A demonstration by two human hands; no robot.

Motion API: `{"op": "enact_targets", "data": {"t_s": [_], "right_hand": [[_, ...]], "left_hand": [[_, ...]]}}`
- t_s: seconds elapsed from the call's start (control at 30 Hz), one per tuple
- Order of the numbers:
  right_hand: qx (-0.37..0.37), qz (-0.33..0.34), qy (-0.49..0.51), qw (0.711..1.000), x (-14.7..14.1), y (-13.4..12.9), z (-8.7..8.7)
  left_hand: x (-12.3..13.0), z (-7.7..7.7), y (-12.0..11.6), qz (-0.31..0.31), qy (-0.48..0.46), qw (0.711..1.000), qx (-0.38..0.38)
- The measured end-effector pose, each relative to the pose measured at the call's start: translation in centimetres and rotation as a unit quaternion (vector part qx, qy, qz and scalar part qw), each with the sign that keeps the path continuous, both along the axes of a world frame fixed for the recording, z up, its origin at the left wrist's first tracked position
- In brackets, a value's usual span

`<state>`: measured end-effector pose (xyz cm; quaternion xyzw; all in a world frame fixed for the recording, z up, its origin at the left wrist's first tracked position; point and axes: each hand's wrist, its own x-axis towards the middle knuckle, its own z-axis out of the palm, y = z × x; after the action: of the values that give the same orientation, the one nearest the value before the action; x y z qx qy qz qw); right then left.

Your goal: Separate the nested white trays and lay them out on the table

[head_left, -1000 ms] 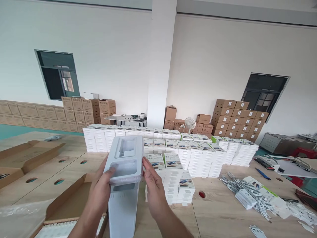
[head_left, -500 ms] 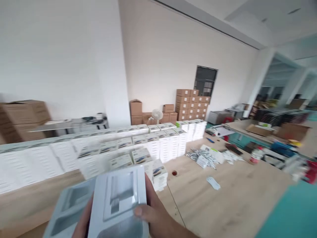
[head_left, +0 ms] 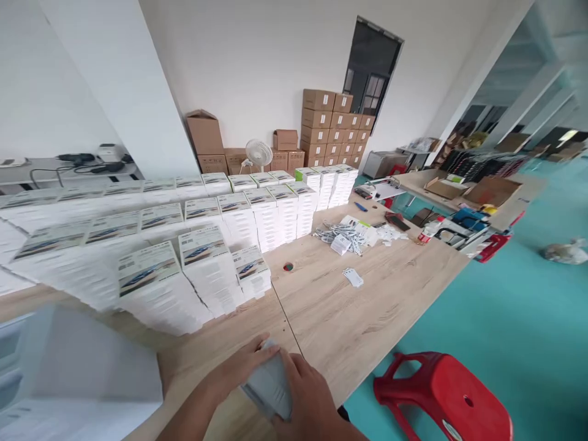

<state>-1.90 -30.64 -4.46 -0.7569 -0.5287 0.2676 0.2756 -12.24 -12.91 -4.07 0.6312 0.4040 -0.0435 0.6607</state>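
Low over the wooden table's near edge, a grey moulded plastic tray (head_left: 270, 381) is between my two hands, seen from its end. My left hand (head_left: 241, 366) grips its left side, fingers closed over the upper edge. On the opposite side my right hand (head_left: 309, 395) is wrapped round it, partly hiding it. Whether it is one tray or several nested together, I cannot tell. A larger pale grey stack of trays (head_left: 92, 361), blurred, stands at the lower left, apart from my hands.
Rows of stacked white printed boxes (head_left: 202, 245) fill the table's left and back. Beyond my hands lie a pile of cables (head_left: 344, 237), some white cards (head_left: 353, 277) and a bottle (head_left: 430, 230). A red stool (head_left: 452, 392) stands on the floor at right.
The view has swung right and down. The tray in my hands has come away from the other trays at left and is now lower, turned end-on, over the table.
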Motion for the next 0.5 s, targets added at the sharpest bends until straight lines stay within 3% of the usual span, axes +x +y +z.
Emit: {"op": "enact_targets", "data": {"t_s": [0.1,0.17,0.3,0.37,0.5], "right_hand": [[0.019,-0.019,0.079,0.997,3.3,-1.4,-1.2],[0.025,-0.060,0.189,0.980,5.7,-2.0,-2.3],[-0.020,-0.117,0.455,0.883,10.5,-2.7,-5.2],[-0.040,-0.110,0.490,0.864,12.6,-3.0,-6.3],[-0.052,-0.120,0.495,0.859,15.6,-4.2,-6.8]], "left_hand": [[3.1,-1.2,-1.5,0.008,0.029,0.997,-0.076],[5.2,-1.6,-2.2,0.004,0.037,0.993,-0.108],[9.9,-1.9,-2.7,-0.017,0.055,0.989,-0.136],[12.0,-2.3,-3.2,-0.025,0.064,0.987,-0.148],[14.4,-3.2,-5.1,-0.009,0.087,0.979,-0.182]]}}
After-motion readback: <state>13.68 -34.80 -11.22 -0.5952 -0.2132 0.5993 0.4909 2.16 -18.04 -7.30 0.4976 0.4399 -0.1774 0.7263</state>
